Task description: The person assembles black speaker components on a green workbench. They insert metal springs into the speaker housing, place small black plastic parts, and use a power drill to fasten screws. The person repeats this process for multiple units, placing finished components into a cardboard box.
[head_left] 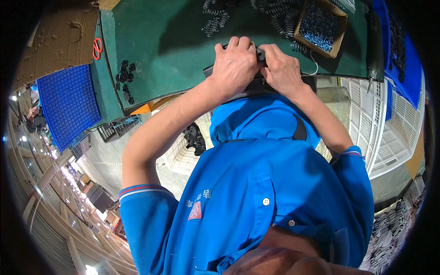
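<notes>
While the dark part [259, 55] is clamped at the green table [156, 46] edge by the closed left hand [234, 64] and right hand [283, 68] (springs [215, 20] lie beyond), even pressure is best kept.

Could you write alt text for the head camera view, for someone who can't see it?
Both hands, the left hand and right hand, grip a dark elongated part at the near edge of a green-topped table. Beyond lie black coil springs and a cardboard box of blue springs; a blue tray sits left.
</notes>
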{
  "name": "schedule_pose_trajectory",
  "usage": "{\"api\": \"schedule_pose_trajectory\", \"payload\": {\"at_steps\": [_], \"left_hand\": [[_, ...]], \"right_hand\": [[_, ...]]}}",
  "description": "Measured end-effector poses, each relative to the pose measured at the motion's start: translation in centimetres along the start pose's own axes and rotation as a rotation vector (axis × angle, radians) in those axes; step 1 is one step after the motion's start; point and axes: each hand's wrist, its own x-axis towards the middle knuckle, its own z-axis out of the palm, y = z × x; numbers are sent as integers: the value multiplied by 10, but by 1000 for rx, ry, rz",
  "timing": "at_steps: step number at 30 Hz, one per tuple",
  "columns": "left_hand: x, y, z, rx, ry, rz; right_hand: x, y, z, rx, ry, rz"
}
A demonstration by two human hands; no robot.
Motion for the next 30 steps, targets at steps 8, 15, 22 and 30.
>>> {"api": "schedule_pose_trajectory", "payload": {"at_steps": [8,15,22,30], "left_hand": [[2,-18,-3,-307,42,-33],[-1,-11,-9,-91,86,83],[0,-12,-7,-73,43,101],[12,-6,-9,-55,-111,7]], "right_hand": [[5,4,2,7,104,17],[2,5,3,-2,81,-33],[-1,6,2,-30,42,-78],[2,10,1,-4,59,-74]]}}
